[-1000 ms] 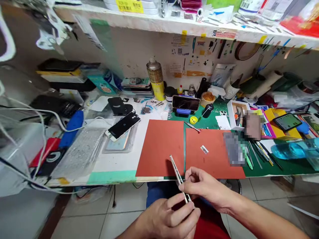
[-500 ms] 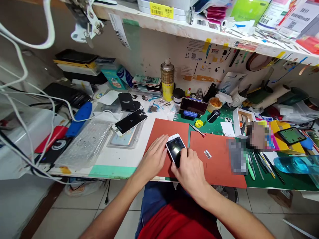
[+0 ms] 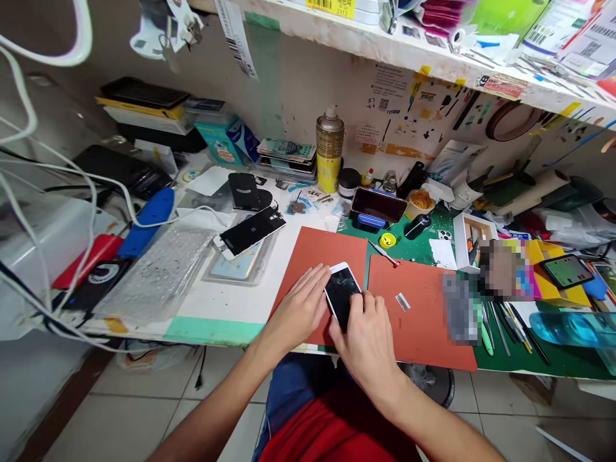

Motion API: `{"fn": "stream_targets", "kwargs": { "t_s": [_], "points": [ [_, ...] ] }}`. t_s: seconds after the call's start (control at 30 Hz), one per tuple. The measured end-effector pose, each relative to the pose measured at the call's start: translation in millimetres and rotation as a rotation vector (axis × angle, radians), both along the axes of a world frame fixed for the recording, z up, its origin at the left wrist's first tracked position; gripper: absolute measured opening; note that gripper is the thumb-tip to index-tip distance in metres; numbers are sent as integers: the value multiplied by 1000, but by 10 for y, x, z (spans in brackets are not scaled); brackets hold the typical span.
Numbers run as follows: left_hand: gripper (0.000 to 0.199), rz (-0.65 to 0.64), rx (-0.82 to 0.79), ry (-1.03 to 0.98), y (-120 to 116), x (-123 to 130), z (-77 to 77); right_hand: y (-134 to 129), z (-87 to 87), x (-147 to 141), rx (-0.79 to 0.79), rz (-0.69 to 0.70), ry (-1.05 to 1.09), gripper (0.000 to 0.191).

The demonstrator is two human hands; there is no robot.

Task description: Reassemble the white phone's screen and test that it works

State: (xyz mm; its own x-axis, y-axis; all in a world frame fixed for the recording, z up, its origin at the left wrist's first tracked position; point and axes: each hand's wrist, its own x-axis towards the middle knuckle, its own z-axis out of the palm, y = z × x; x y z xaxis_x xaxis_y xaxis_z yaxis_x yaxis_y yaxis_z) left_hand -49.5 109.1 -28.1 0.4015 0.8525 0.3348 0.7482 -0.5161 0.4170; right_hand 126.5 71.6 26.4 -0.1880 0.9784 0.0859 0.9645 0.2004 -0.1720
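A white-framed smartphone [image 3: 341,290] with a dark screen lies at a slant over the left red-brown mat [image 3: 315,247]. My right hand [image 3: 366,337] is closed on its lower right part, thumb at the bottom end and bent fingers along the right edge. Against the phone's left edge rests my left hand [image 3: 302,305], its fingers stretched out side by side. A small silvery strip [image 3: 403,302] lies on the right mat [image 3: 423,321]. Behind the mats is a thin screwdriver [image 3: 384,252] with a red end.
A loose phone screen [image 3: 253,232] rests on a clear case at left, beside bubble wrap [image 3: 158,276]. A spray can [image 3: 330,151] and a propped phone [image 3: 378,205] stand behind. Tweezers and thin tools [image 3: 510,327] lie at right. A shelf [image 3: 337,38] overhangs the bench.
The camera view has shifted slightly. The bright reflection on the smartphone's screen has mostly gone. Both hands keep nearly the same place at the phone.
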Motion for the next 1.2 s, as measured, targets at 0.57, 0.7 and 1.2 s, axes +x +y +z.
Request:
{"fn": "stream_targets", "kwargs": {
  "t_s": [0.57, 0.7, 1.2],
  "points": [
    [60, -39, 10, 123, 26, -21, 15, -58, 69, -45, 194, -28, 213, 48],
    [54, -24, -15, 110, 58, -9, 91, -195, 124, 155, 401, -3, 431, 73],
    [41, -48, -258, -184, 294, -76, 405, -489, -436, 426, 208, 27, 378, 56]
  ]
}}
